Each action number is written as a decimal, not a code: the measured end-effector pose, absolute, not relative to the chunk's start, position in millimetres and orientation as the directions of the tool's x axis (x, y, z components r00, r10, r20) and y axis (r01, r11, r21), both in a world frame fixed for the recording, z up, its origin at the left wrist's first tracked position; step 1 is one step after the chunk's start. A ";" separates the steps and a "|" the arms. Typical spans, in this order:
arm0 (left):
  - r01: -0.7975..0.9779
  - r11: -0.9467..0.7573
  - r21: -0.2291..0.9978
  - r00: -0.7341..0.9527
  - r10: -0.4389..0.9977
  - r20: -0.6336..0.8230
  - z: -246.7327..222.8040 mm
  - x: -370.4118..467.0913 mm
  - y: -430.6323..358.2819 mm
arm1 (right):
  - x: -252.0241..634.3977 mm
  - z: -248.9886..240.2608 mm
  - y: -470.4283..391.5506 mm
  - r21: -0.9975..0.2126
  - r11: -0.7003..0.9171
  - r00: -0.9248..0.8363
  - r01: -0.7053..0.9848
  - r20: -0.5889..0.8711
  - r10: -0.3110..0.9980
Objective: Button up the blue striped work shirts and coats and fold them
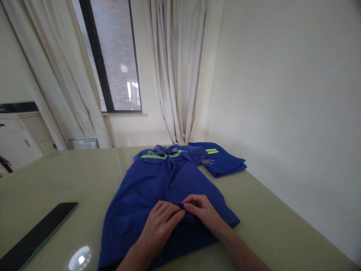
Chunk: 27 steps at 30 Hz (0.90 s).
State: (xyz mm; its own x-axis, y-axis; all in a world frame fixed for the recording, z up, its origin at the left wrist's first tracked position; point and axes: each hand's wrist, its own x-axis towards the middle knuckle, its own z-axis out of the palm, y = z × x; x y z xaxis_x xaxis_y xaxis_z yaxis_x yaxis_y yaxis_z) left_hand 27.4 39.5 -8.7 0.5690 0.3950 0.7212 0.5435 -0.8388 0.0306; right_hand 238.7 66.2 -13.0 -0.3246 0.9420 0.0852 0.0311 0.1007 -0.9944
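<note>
A blue short-sleeved work shirt (pixel 146 188) with yellow-green stripes across the chest lies spread front side up, its collar toward the window. Both my hands meet at the front opening near the hem. My left hand (pixel 163 220) pinches the shirt's front edge between thumb and fingers. Close beside it, my right hand (pixel 201 210) is closed in a pinch on the same edge. Whatever small part sits between the fingertips, such as a button, is hidden. Below my hands the cloth is dark and bunched.
A folded blue garment (pixel 224 160) with a yellow-green stripe lies behind the shirt at the right, by the wall. On the left of the pale green table (pixel 90 177) is a dark flat slab (pixel 39 233). Curtains (pixel 180 67) and a window stand beyond.
</note>
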 end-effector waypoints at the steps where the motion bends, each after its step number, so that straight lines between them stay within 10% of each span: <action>1: 0.546 -0.837 0.042 0.564 0.404 0.720 -9.3 27.4 39.7 | 238.6 -14.3 66.0 -0.996 0.086 -0.321 0.019 0.076 0.944; 27: 0.623 -0.703 0.344 0.406 0.666 0.626 -31.7 32.0 45.8 | 236.0 -14.2 63.9 -0.994 0.100 -0.373 -0.054 0.112 0.921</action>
